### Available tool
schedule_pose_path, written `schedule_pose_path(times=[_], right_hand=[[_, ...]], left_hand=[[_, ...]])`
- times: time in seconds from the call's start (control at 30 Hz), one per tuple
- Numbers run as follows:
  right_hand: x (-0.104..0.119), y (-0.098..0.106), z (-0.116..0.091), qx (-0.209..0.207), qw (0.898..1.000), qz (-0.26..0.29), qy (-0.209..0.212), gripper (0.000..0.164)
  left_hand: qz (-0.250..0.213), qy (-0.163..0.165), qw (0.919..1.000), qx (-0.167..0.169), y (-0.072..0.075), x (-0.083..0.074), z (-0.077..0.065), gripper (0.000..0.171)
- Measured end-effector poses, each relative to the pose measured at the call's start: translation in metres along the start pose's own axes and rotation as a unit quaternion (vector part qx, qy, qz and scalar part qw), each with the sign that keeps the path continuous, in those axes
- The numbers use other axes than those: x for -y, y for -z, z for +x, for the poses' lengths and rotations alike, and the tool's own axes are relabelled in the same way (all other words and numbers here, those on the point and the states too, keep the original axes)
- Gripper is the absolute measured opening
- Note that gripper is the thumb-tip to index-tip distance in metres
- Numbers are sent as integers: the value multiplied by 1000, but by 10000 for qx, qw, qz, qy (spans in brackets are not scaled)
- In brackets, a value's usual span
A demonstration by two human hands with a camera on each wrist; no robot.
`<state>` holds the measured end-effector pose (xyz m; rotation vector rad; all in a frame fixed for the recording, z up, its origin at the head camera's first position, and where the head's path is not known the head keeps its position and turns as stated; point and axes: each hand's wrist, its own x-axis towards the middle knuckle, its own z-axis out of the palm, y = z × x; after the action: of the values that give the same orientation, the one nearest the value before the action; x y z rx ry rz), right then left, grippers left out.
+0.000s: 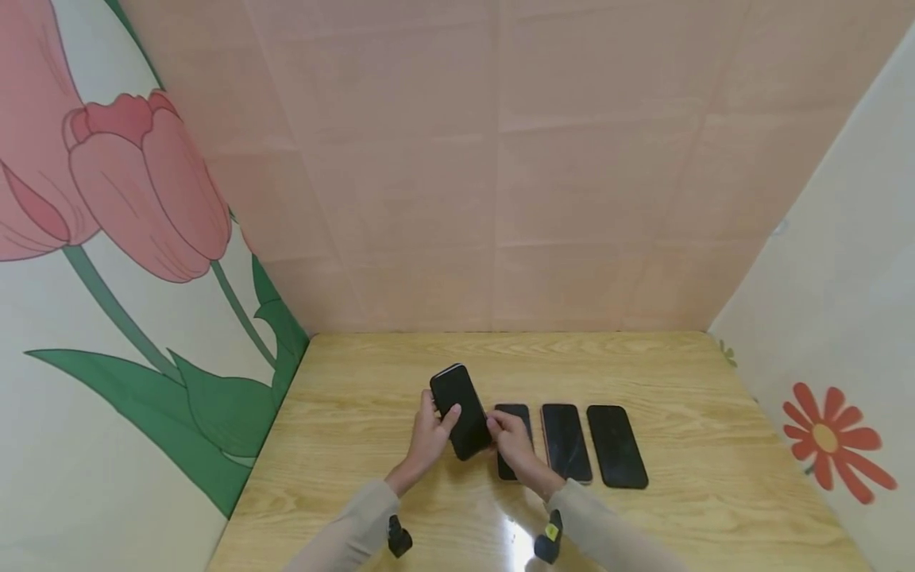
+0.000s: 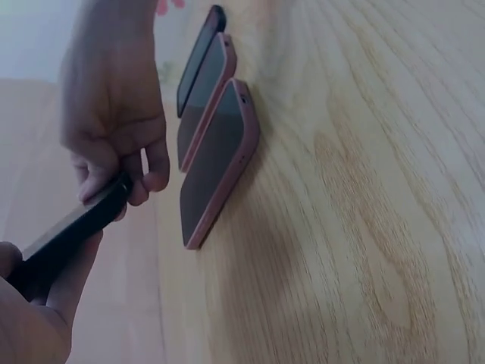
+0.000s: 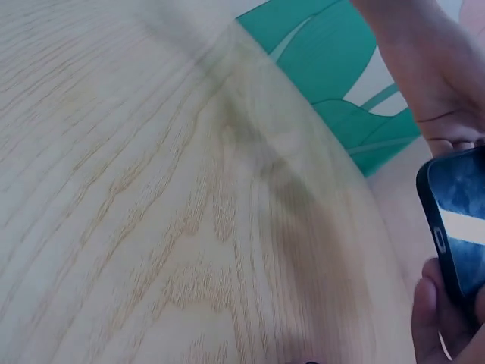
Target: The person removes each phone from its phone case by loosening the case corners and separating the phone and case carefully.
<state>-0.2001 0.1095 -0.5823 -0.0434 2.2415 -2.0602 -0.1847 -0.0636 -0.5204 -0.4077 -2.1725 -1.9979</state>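
A person's two hands, in pale sleeves, hold a black phone [image 1: 469, 415] above a wood-grained surface [image 1: 357, 413]. The left hand [image 1: 426, 435] grips it along one side, thumb lying over the front and fingers behind. The right hand [image 1: 513, 442] pinches the edge at the end nearer the person, its fingers bent. The phone therefore sits between the two hands, tilted, with its far end leaning toward the left-hand side. The right wrist view shows a small oval opening in the phone's edge, close to the right hand's fingers, and a pale band of reflection across its glossy face.

Three more phones lie side by side on the surface, dark screens up. The nearest phone [image 2: 217, 155], with a pink rim, is partly hidden beneath the right hand in the head view. Just to the right of that hand lies the middle phone [image 1: 567, 445], also pink-edged; farther right is the end phone [image 1: 618, 446], black all over. Beyond both hands rises a creased pink backdrop [image 1: 457, 175]. Well to the left of the left hand are painted tulips [image 1: 146, 187]; well to the right of the right hand, a red flower [image 1: 825, 437].
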Motion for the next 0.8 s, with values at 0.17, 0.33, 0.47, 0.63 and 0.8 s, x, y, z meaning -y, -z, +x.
schedule_pose_path(times=[0.17, 0.33, 0.47, 0.63, 0.8], right_hand=[[1, -1, 3, -395, 9990, -221, 63, 21], [3, -1, 4, -483, 9987, -153, 50, 21], [1, -1, 4, -336, 9994, -23, -2, 22], [-2, 7, 5, 310, 9971, 566, -395, 23], [0, 18, 7, 1152, 9908, 679, -214, 27]], left_hand=[[76, -127, 9998, -115, -3, 2, -1, 28], [14, -27, 10000, -75, -3, 1, 0, 28], [-435, 185, 9987, 176, -1, 2, 1, 31], [-579, 291, 9973, 347, 5, 3, 3, 33], [-549, 461, 9973, 150, 10, 4, 2, 30]])
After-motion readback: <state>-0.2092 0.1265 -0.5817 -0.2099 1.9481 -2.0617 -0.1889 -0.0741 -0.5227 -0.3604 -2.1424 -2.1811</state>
